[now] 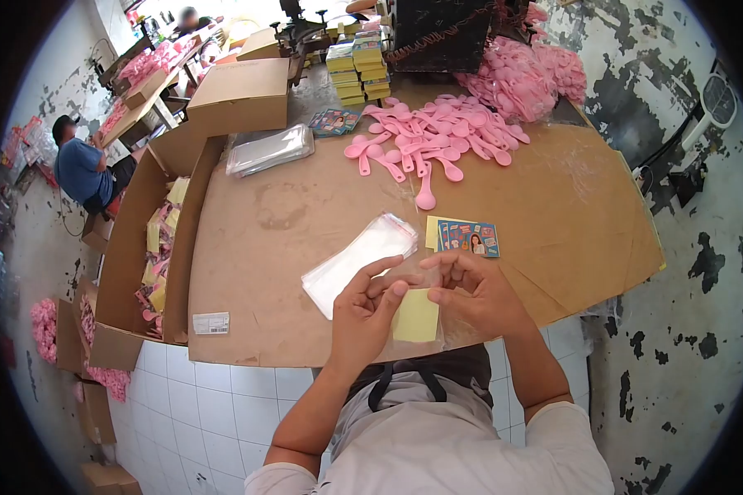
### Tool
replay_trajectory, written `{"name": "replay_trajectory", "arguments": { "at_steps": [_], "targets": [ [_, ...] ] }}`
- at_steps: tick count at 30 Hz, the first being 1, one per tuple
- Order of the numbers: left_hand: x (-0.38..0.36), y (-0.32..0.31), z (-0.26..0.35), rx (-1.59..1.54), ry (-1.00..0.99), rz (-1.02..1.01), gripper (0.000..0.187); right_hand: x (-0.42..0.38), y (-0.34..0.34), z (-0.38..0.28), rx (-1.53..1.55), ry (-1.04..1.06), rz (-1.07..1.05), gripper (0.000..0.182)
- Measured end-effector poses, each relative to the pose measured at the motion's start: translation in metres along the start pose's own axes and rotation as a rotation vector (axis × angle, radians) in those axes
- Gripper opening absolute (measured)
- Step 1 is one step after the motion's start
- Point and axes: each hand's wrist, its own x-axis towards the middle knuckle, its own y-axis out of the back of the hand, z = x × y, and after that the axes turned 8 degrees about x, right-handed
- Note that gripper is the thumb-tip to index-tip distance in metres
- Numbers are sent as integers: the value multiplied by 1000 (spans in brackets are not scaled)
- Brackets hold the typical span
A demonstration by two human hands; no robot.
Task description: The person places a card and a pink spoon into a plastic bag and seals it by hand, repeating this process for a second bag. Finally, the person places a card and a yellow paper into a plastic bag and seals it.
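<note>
In front of my body, both hands hold a small clear plastic bag (439,337) with a yellow card (416,317) showing through it. My left hand (366,312) pinches the bag's upper left between thumb and fingers. At the upper right, my right hand (475,294) pinches it with curled fingers. Just beyond the left hand lies a stack of clear plastic bags (357,257). Printed blue cards (480,239) with a yellow backing sheet lie past the right hand. Farther off is a loose pile of pink plastic spoons (437,137).
An open cardboard box (130,256) with filled packets stands at the table's left side. More bags (271,152), card stacks (358,66) and a big bag of pink spoons (512,81) sit at the back. A seated person (82,165) works at far left.
</note>
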Motion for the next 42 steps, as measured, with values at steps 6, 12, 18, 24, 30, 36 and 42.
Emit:
{"name": "replay_trajectory", "arguments": {
  "at_steps": [6, 12, 18, 24, 30, 36, 42],
  "targets": [
    [-4, 15, -4, 19, 101, -38, 29, 2, 7, 11, -18, -35, 31, 23],
    [-7, 20, -11, 9, 83, -41, 23, 2, 8, 9, -66, 22, 79, 10],
    [-9, 33, -11, 215, -48, -123, 24, 2, 12, 5, -69, 38, -1, 20],
    [-9, 39, -9, 9, -24, -154, 25, 2, 15, 2, -99, -17, -31, 15],
    [-10, 36, -9, 95, 91, -126, 25, 2, 13, 10, -85, -21, -14, 19],
    [-13, 38, -8, 123, 87, -90, 27, -2, 8, 11, -143, -26, -55, 47],
    [-19, 24, 6, -17, 25, 4, 37, -5, 2, 5, -174, -61, -141, 59]
  ]
}}
